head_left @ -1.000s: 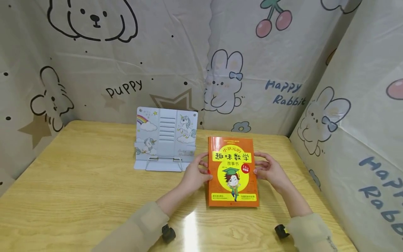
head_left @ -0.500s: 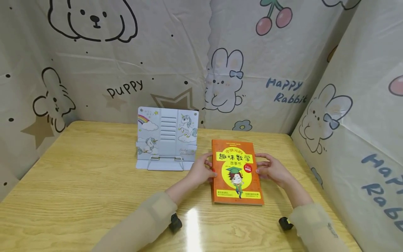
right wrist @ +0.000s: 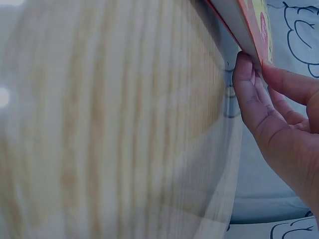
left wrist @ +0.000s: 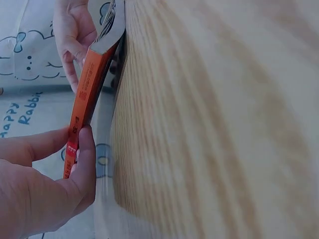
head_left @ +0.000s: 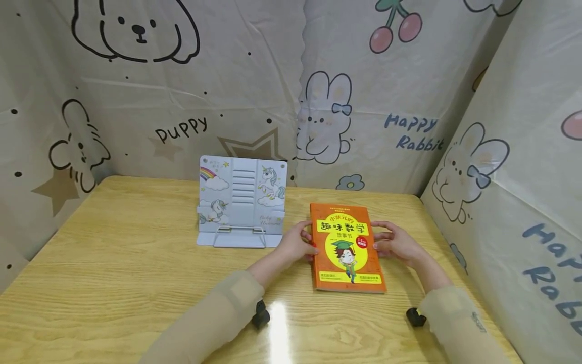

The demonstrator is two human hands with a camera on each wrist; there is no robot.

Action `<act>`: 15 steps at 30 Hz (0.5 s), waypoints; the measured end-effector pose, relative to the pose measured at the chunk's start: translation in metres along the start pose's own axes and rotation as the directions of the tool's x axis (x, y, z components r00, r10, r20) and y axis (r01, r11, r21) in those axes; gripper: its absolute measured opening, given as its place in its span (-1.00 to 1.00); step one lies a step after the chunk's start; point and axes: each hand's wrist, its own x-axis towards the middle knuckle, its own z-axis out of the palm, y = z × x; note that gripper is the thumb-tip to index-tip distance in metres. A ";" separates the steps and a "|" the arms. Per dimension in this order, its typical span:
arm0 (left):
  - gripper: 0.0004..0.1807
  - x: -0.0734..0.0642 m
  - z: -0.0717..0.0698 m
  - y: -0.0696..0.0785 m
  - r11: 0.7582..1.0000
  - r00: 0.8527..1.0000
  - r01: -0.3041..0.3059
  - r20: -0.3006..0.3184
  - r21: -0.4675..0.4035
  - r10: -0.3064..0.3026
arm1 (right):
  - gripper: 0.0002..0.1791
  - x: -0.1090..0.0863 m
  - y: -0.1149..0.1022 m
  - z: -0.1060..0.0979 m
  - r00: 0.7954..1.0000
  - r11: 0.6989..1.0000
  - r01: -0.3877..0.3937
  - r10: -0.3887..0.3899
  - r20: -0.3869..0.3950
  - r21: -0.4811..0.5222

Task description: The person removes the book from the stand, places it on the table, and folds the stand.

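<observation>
An orange paperback book (head_left: pixel 349 247), with a cartoon figure in a green graduation cap on its cover, is held cover up between both hands at the right of the table. My left hand (head_left: pixel 297 242) pinches its spine, thumb on one side and fingers underneath, as the left wrist view shows on the spine (left wrist: pixel 87 92). On the opposite edge, my right hand (head_left: pixel 400 245) grips the page side; in the right wrist view the thumb of this hand (right wrist: pixel 286 119) lies at the cover and fingers curl below. A gap shows between the spine and the table.
A white metal book stand (head_left: pixel 243 199) with unicorn and rainbow prints stands upright left of the book, near the back. The wooden table (head_left: pixel 127 268) meets a cartoon-printed cloth (head_left: pixel 254 91) behind and at the right side.
Both hands and the book have shifted slightly to the right in the head view. The book's lower edge has risen a little, and the book leans slightly more. The stand stays put.
</observation>
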 end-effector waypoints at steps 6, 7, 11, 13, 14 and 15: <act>-0.08 0.007 0.002 -0.002 0.999 0.999 0.026 0.032 -0.032 -0.025 | -0.24 0.003 0.002 -0.005 1.000 1.000 0.002 -0.001 0.022 -0.012; -0.08 0.008 0.002 -0.003 0.999 0.999 0.031 0.036 -0.041 -0.030 | -0.24 0.003 0.001 -0.006 1.000 1.000 0.001 -0.001 0.028 -0.011; -0.08 0.011 0.004 -0.005 0.997 0.998 0.045 0.043 -0.064 -0.043 | -0.25 0.004 -0.001 -0.007 0.999 1.000 -0.004 0.005 0.043 -0.019; -0.07 0.012 0.003 -0.006 0.996 0.998 0.051 0.045 -0.067 -0.048 | -0.25 0.005 0.000 -0.007 0.999 1.000 -0.009 0.011 0.044 -0.030; -0.07 0.012 0.003 -0.006 0.997 0.998 0.053 0.045 -0.062 -0.050 | -0.25 0.006 0.000 -0.007 0.999 0.999 -0.009 0.011 0.043 -0.041; -0.07 0.012 0.003 -0.006 0.997 0.998 0.054 0.046 -0.058 -0.051 | -0.26 0.006 0.000 -0.007 0.999 0.999 -0.013 0.014 0.036 -0.046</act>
